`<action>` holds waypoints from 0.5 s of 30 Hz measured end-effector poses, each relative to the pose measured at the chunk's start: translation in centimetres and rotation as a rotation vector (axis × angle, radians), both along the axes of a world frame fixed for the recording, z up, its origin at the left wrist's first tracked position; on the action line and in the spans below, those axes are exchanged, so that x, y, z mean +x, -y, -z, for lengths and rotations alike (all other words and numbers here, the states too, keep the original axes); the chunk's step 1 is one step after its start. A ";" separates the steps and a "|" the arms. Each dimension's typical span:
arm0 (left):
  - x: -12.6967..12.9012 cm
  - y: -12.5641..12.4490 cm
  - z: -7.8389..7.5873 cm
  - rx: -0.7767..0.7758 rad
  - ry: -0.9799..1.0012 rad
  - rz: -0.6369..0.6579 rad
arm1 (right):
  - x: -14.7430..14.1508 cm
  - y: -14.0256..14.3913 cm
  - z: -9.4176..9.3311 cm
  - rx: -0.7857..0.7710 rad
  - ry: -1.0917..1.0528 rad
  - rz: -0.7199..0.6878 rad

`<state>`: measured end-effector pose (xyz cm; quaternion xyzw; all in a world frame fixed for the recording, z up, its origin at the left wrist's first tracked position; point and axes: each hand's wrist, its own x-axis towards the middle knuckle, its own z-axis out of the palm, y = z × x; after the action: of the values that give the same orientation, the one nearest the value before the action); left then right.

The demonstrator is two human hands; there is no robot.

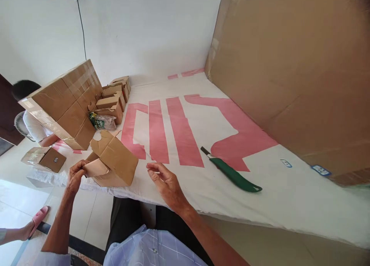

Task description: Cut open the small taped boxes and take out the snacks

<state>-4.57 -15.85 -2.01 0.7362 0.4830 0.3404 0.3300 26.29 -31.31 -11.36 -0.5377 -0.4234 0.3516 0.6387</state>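
Left hand [75,176] clamped on flap of small open brown cardboard box [114,162]; right hand [167,183] apart, empty. Box appears light, stiff-walled, crushable: grip by edges.

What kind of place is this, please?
Probably a small packing workroom: a big taped carton, a row of small boxes and a green knife lie on a covered table. The left hand holds a box.

Left hand [75,176] pinching with curled fingers, right hand [166,183] open, palm down
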 end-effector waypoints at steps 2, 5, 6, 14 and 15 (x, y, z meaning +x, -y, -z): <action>-0.5 0.1 0.4 0.003 -0.002 -0.003 | -1.0 0.0 0.4 -0.005 0.011 -0.031; -0.7 0.3 0.3 -0.017 -0.003 -0.011 | -2.1 0.0 0.2 0.001 0.028 -0.074; -0.5 0.4 0.1 -0.026 -0.010 -0.020 | -2.3 0.0 0.2 0.011 0.031 -0.087; 6.2 0.6 -4.4 0.067 -0.349 0.269 | 0.2 -5.0 3.6 -0.077 -0.292 -0.154; 7.6 0.3 -4.9 0.106 -0.404 0.328 | 0.9 -6.0 4.4 -0.124 -0.409 -0.146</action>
<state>2.98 -16.14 2.93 0.8739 0.3946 0.1533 0.2390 27.21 -25.31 -15.73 -0.4614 -0.3003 0.5239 0.6499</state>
